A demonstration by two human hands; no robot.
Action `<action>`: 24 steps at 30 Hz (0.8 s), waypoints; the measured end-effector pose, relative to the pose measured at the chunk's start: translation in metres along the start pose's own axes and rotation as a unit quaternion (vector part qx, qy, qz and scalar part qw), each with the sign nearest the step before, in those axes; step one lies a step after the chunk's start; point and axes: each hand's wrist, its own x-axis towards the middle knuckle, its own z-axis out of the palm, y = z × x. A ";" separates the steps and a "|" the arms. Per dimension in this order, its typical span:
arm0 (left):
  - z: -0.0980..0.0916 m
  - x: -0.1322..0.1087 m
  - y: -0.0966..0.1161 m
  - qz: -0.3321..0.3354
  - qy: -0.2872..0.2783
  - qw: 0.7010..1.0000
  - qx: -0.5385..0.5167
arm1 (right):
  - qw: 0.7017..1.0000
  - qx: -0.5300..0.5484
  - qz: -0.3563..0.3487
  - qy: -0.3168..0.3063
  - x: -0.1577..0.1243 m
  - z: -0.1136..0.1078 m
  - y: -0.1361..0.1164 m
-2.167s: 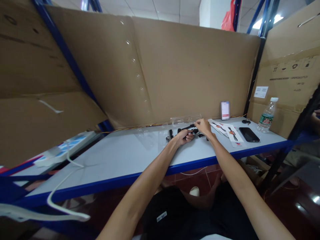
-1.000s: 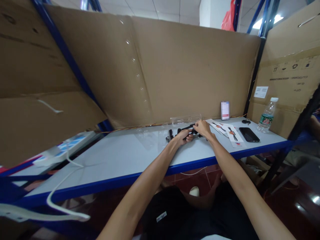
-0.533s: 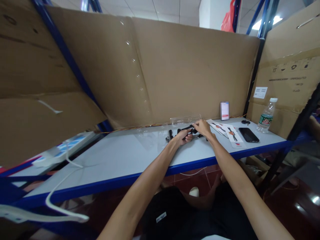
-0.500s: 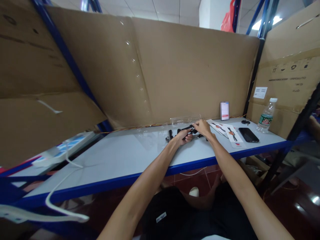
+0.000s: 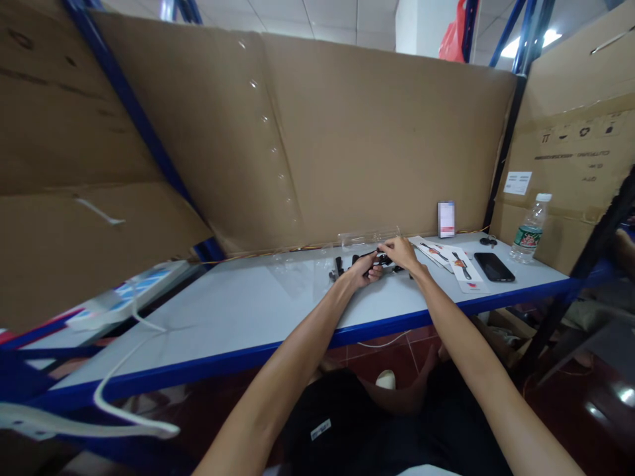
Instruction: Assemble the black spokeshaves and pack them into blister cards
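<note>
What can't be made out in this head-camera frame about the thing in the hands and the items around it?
Black piece: head view, tiny, mostly covered by the left hand and right hand; its kind is unclear.
Right hand's grip: fingertips hidden behind its own knuckles.
Standing card: print blurred.
Water bottle label: too small to read.
Person at right: cut off by the frame edge.

Two hands, left hand [image 5: 366, 270] and right hand [image 5: 403, 254], both gripping one black watch strap [image 5: 380, 258]. One loose black strap [image 5: 338, 267] lies beside them. Approx. three printed cards [image 5: 459, 263] — can't be sure. One dark phone [image 5: 494, 266], one lit phone [image 5: 446, 219] propped upright, one water bottle [image 5: 530, 228], one power strip [image 5: 129, 295] — all on one table [image 5: 238, 311].
</note>
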 end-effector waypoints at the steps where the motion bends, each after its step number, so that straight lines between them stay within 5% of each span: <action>1: 0.000 0.000 0.000 0.000 0.009 1.000 0.004 | 1.000 -0.001 0.007 0.002 0.000 -0.001 0.000; 7: 0.006 -0.006 0.000 0.013 0.050 0.998 0.025 | 0.998 -0.026 0.030 -0.052 0.000 -0.006 0.003; 16: 0.010 -0.007 -0.001 0.011 0.056 0.998 0.031 | 0.999 -0.011 -0.007 -0.043 -0.001 -0.001 0.000; 24: 0.005 -0.003 0.000 0.003 0.042 0.999 0.021 | 0.998 -0.057 0.035 -0.012 -0.003 -0.004 -0.002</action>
